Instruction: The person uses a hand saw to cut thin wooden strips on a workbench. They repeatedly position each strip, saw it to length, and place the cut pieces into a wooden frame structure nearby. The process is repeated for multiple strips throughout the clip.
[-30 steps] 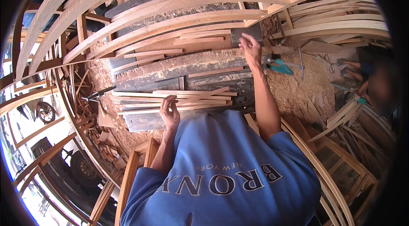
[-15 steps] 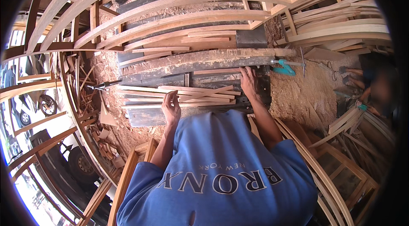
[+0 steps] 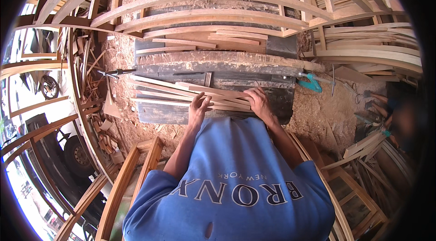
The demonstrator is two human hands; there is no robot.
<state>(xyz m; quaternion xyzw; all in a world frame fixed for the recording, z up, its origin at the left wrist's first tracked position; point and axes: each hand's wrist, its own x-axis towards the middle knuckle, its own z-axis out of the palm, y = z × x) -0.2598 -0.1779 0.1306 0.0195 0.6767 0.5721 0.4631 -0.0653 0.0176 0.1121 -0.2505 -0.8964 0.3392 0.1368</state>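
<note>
Wooden slats lie in loose fan on dark machine table, ends converging toward right. Left hand rests on near ends, fingers bent over top slat; full clamp or mere press, cannot tell. Right hand just beside it, palm down, fingers spread flat on same bundle, not closed around it. Teal clamp right of table. Sawdust covers ground. Curved timber frames stacked beyond. Blue sweatshirt fills foreground.

Pale, matt, raw-sawn thin wooden strips lay under both hands, upon a dark, sawdust-dusted metal table.
</note>
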